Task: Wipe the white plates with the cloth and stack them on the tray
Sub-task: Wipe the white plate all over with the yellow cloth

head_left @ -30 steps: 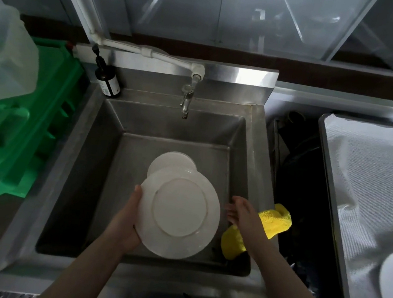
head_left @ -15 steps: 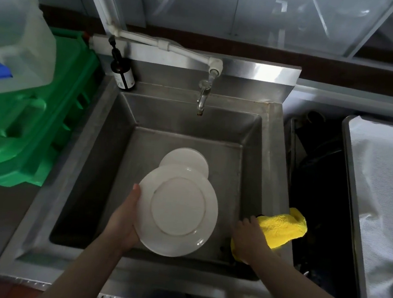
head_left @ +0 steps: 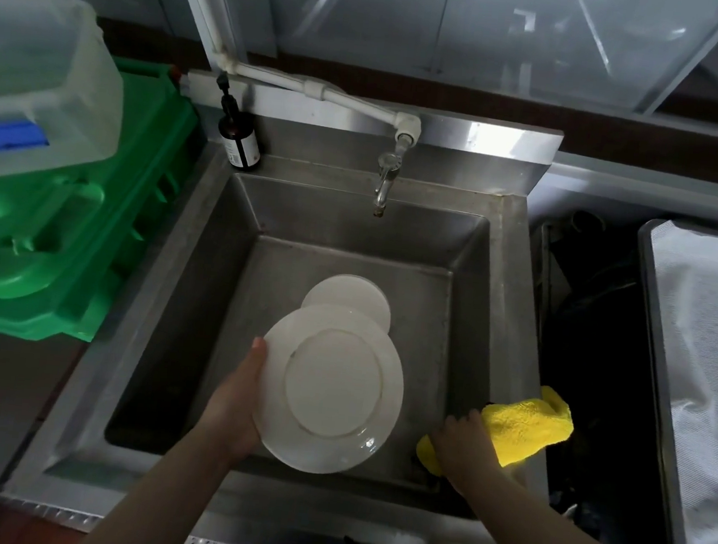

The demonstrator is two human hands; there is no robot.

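My left hand (head_left: 235, 404) grips the left rim of a white plate (head_left: 330, 389), held with its underside up above the steel sink (head_left: 182, 263). A second white plate (head_left: 348, 293) lies on the sink floor behind it, partly covered. My right hand (head_left: 463, 446) grips a yellow cloth (head_left: 524, 423) that lies over the sink's right rim. The tray (head_left: 647, 308), lined with a white sheet, stands at the far right.
A tap (head_left: 384, 182) hangs over the back of the sink, and a dark pump bottle (head_left: 239, 139) stands at its back left corner. Green crates (head_left: 59, 225) with a clear plastic box (head_left: 38, 78) on top fill the left. A dark gap separates sink and tray.
My right hand came down from an open reach and closed on the yellow cloth at the sink's right rim. The view has shifted left; the plate in my left hand stays put.
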